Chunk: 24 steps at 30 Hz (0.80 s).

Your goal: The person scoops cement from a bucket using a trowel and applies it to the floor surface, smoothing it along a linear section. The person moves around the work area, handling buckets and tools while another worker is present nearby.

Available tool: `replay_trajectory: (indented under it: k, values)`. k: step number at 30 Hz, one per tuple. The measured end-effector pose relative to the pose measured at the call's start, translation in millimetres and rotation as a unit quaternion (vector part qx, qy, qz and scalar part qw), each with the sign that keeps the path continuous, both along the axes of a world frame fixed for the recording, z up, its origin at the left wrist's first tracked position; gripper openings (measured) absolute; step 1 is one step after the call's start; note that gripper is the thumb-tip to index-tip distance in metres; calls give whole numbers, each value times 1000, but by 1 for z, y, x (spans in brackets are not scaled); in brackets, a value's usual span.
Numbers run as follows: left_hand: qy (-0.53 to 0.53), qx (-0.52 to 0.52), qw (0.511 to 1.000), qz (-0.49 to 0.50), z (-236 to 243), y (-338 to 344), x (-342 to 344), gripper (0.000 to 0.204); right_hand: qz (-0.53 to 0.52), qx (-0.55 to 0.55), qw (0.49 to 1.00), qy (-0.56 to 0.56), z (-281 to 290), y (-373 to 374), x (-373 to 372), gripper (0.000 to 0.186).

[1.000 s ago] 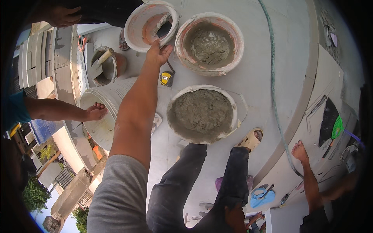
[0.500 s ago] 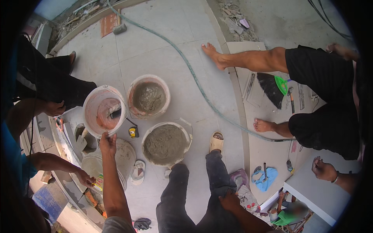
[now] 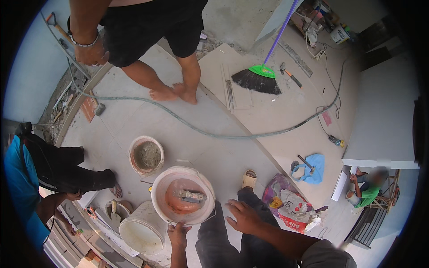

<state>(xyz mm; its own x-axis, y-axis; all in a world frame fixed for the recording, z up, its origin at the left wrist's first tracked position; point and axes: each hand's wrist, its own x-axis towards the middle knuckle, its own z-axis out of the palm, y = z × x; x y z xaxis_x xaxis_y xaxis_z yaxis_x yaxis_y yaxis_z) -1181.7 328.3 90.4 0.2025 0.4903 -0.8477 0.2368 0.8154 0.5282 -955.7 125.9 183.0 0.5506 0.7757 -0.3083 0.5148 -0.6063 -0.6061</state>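
My left hand [image 3: 178, 234] grips the near rim of a white bucket [image 3: 159, 210], its fingers closed round the edge. The bucket is tilted so its inside shows. Reddish residue coats the bottom, and a mortar-smeared hand tool [image 3: 191, 195] lies in it. My right hand [image 3: 243, 216] is open above my right leg, fingers spread and holding nothing, a little right of the bucket. Farther off stands a bucket of wet grey mortar [image 3: 147, 155]. Beside my left hand is a large whitish bucket [image 3: 144, 228], with a trowel [image 3: 115, 214] in a smaller container behind it.
A green hose [image 3: 214, 134] crosses the tiled floor. One person [image 3: 147, 35] stands barefoot ahead; another in a blue shirt [image 3: 27, 192] is at left. Right of me lie a torn sack [image 3: 290, 205], a blue cloth [image 3: 313, 169], a broom [image 3: 257, 80] and a hammer [image 3: 290, 75].
My left hand has brought the white bucket rightward, in front of my legs. My right hand has lifted off my leg. The barefoot person has moved from the right to straight ahead.
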Motion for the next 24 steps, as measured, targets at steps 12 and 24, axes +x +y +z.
replay_trajectory:
  k: [12,24]
  values:
    - [-86,-54,961,-255,55,-187,193,38,-116,-111,982,97,22,-196,61,77]
    - [-156,-118,919,-343,88,-331,407,37,-183,-189,946,-188,60,-339,211,66]
